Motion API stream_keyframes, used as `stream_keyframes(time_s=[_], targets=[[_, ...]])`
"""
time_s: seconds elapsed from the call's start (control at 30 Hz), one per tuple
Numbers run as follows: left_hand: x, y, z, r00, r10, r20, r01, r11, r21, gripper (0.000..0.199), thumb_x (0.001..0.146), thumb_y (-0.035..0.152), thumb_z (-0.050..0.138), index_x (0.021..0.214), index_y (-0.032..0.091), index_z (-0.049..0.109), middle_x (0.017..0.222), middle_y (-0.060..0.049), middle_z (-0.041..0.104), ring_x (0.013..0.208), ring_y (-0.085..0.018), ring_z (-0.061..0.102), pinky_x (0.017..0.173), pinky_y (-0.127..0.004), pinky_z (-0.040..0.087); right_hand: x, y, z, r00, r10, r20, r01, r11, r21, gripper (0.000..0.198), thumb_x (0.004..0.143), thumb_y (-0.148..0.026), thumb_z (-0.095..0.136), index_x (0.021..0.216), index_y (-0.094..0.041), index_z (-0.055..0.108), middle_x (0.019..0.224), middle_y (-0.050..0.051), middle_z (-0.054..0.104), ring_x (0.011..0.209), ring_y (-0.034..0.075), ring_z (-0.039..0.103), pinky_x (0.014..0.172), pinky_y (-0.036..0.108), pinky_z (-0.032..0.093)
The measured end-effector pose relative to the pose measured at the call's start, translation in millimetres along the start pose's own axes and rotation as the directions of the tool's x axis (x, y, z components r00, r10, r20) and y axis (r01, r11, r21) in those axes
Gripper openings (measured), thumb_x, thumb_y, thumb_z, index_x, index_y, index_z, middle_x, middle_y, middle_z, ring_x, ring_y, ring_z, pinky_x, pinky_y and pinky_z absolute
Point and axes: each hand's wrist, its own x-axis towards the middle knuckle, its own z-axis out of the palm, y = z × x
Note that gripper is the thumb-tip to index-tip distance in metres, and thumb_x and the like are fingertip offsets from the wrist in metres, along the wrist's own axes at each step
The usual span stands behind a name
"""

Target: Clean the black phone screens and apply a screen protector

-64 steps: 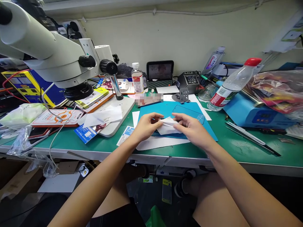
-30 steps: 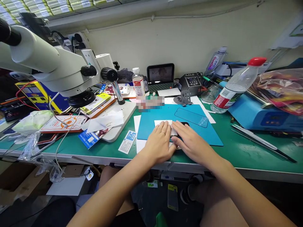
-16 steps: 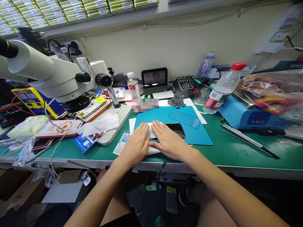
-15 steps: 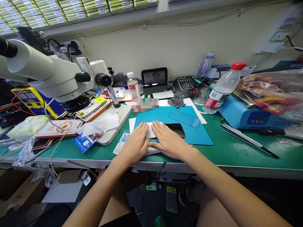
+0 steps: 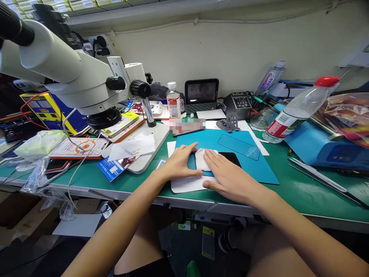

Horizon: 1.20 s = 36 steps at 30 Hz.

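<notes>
A black smartphone [image 5: 231, 158] lies face up on a blue mat [image 5: 263, 173], its left part covered. Over that part sits a folded white cloth [image 5: 201, 161]. My right hand [image 5: 230, 175] rests flat on the cloth, fingers stretched out together and thumb apart. At the phone's left end is my left hand [image 5: 181, 163], open, its thumb and forefinger spread on either side of the cloth's left edge. Whether it touches the phone is hidden. A white sheet [image 5: 187, 186] lies under and in front of my hands.
To the left stands a microscope [image 5: 75, 80] on a white base [image 5: 137, 165]. A tilted plastic bottle [image 5: 300, 109] and tweezers [image 5: 325, 177] are at the right. Behind the mat are a small screen [image 5: 201, 92], a bottle [image 5: 173, 102] and a dark control box [image 5: 238, 104].
My left hand has come off the cloth and spread its thumb and fingers at the phone's left end. The right hand stays flat on the cloth. The view has shifted left.
</notes>
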Motion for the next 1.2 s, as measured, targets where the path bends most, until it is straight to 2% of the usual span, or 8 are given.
stream_keyframes(time_s=[0.1,0.27,0.37,0.47,0.67,0.87,1.03,1.2], targets=[[-1,-3,1,0.999,-0.031,0.008,0.031,0.999,-0.023,0.106,0.071,0.044,0.084,0.158,0.017,0.028,0.147,-0.016,0.054,0.133,-0.035,0.047,0.114,-0.055,0.04,14,-13,1,1.0,-0.009,0.016,0.008,1.0,0.028,0.107,0.092,-0.081,0.033,0.157,0.004,0.031,0.163,0.025,0.022,0.154,0.037,0.021,0.125,0.056,0.025],[-1,-7,-1,1.0,0.008,0.014,-0.007,0.998,-0.061,0.106,0.074,0.043,0.082,0.16,0.022,0.022,0.149,-0.014,0.053,0.134,-0.033,0.047,0.115,-0.055,0.039,7,-16,3,0.998,-0.048,-0.027,0.049,0.998,0.025,0.099,0.094,-0.079,0.034,0.158,-0.003,0.034,0.163,0.022,0.027,0.153,0.035,0.026,0.123,0.057,0.03],[-2,-6,0,0.999,0.02,0.03,-0.019,0.999,-0.034,0.116,0.071,0.048,0.085,0.161,0.021,0.017,0.151,-0.016,0.049,0.136,-0.035,0.044,0.115,-0.055,0.039,12,-23,2,1.0,-0.011,-0.016,0.011,1.0,0.021,0.102,0.094,-0.08,0.03,0.156,0.001,0.035,0.161,0.024,0.028,0.152,0.036,0.028,0.123,0.056,0.03],[-3,-4,2,1.0,0.02,0.02,-0.02,1.0,0.019,0.122,0.069,0.051,0.086,0.162,0.021,0.013,0.152,-0.017,0.049,0.136,-0.036,0.044,0.113,-0.056,0.04,17,-34,2,1.0,0.013,-0.004,-0.013,0.999,0.034,0.108,0.092,-0.082,0.03,0.156,0.005,0.03,0.162,0.025,0.023,0.154,0.036,0.023,0.126,0.054,0.025],[-2,-2,2,0.998,0.058,0.026,-0.059,0.997,0.046,0.119,0.07,0.053,0.086,0.162,0.023,0.017,0.147,-0.017,0.054,0.133,-0.035,0.047,0.111,-0.055,0.042,1,-38,4,0.999,0.003,-0.035,0.0,0.997,0.076,0.106,0.091,-0.083,0.033,0.157,0.0,0.033,0.161,0.023,0.029,0.152,0.036,0.028,0.123,0.056,0.031],[-3,-3,4,0.999,0.032,0.018,-0.033,0.997,0.076,0.118,0.071,0.053,0.085,0.162,0.018,0.017,0.151,-0.019,0.05,0.135,-0.036,0.044,0.114,-0.056,0.039,15,-40,8,0.997,0.035,-0.062,-0.029,0.996,0.086,0.105,0.094,-0.08,0.03,0.157,0.005,0.03,0.163,0.025,0.024,0.154,0.035,0.024,0.126,0.054,0.024],[-5,0,3,0.997,0.065,0.041,-0.068,0.994,0.087,0.112,0.074,0.056,0.081,0.161,0.022,0.019,0.148,-0.017,0.053,0.132,-0.035,0.046,0.11,-0.055,0.042,-5,-50,15,0.991,0.084,-0.108,-0.075,0.994,0.079,0.096,0.097,-0.076,0.027,0.156,-0.001,0.037,0.16,0.023,0.032,0.152,0.035,0.03,0.122,0.057,0.034],[-5,-3,5,0.995,0.095,0.035,-0.099,0.989,0.107,0.113,0.075,0.055,0.08,0.162,0.022,0.016,0.149,-0.017,0.052,0.13,-0.035,0.047,0.109,-0.055,0.042,4,-54,14,0.986,0.124,-0.112,-0.114,0.99,0.089,0.094,0.099,-0.074,0.027,0.155,0.001,0.038,0.161,0.023,0.032,0.152,0.034,0.029,0.123,0.054,0.031]])
